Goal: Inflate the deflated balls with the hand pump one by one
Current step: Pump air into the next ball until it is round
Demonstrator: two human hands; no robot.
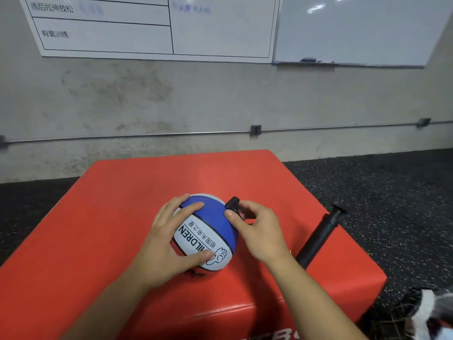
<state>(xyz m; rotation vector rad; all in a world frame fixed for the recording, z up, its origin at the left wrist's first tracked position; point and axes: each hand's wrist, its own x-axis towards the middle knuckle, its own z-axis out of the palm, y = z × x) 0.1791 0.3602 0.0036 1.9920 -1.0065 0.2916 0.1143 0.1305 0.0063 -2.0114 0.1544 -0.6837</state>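
Two bare forearms reach up from the bottom edge of the frame over a red padded box (147, 182) that fills the lower half. At centre, a blue, white and red ball (208, 234) rests on the box; the left hand (169, 244) wraps its left side, fingers and thumb curled against it. To its right lies the black hand pump (318, 236), slanting toward the right edge. The right hand (257, 229) pinches the pump's black nozzle (232, 203) at the ball's upper right.
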